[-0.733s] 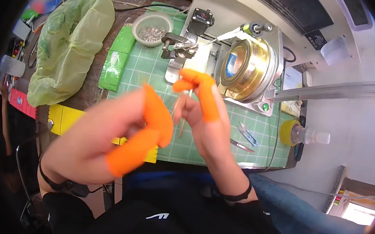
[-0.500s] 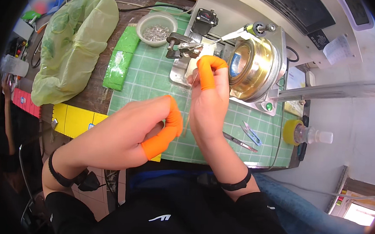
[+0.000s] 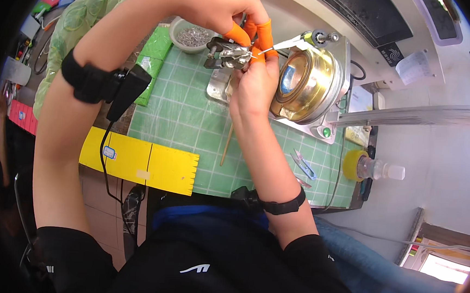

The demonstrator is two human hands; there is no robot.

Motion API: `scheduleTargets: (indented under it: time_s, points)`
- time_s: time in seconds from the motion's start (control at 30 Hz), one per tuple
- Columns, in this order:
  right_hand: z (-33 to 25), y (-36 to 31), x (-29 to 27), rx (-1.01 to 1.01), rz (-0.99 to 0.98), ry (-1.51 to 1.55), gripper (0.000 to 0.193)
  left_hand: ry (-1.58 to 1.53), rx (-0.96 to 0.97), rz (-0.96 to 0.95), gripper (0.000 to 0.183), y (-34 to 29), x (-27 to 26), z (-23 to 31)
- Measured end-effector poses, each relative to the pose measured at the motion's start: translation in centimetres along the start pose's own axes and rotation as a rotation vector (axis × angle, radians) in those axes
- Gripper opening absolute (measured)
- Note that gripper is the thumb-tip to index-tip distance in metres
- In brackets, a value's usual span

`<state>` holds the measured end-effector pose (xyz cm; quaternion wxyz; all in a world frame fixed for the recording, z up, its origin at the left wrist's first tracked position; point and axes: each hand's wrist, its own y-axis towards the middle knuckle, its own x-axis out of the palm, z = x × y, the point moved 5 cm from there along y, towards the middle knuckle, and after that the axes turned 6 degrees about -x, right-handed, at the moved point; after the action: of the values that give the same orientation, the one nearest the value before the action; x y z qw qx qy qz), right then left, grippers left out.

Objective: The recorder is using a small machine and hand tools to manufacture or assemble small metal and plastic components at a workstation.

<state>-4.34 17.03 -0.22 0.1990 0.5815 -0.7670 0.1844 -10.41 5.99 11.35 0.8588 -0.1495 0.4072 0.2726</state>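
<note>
My left hand [image 3: 231, 10], with orange finger covers, reaches over the far side of the small metal clamp [image 3: 228, 54]. Its fingers are bent and closed together just past the clamp's jaws. From below, my right hand [image 3: 255, 88] meets it, thumb and covered fingertips pinched at the same spot. Whatever lies between the fingertips is too small and too hidden to name. The thin pointed tip of a machine arm [image 3: 286, 43] ends close to the fingers. To the right of my right hand sits a round gold-coloured drum [image 3: 313, 86] on the machine's metal base.
On the green cutting mat [image 3: 176, 123] lie a thin stick [image 3: 227, 146], blue thread snips [image 3: 303, 165] and a yellow card strip [image 3: 171, 166]. A bowl of small metal pieces [image 3: 192, 37] and a green packet [image 3: 151, 64] stand left; a clear bottle [image 3: 375, 168] is right.
My left hand has swung up and away from the mat's near part to the clamp. My right hand has shifted slightly up, and both hands' fingertips now meet there.
</note>
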Motion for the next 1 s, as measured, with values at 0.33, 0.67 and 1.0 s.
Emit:
scheduleTargets:
  time_s: [0.33, 0.67, 1.0]
  points:
    - [0.1, -0.7, -0.2, 0.006, 0.023, 0.007, 0.016, 0.119, 0.186, 0.232, 0.012, -1.0, 1.1, 1.1]
    - [-1.5, -9.8, -3.1, 0.123, -0.164, 0.064, 0.026, -0.165, -0.142, 0.367, 0.014, -10.1, 11.4, 7.1]
    - [-3.5, -10.7, -5.1, 0.060, -0.475, -0.381, 0.025, -0.100, -0.125, 0.772, 0.018, -11.6, 11.7, 11.4]
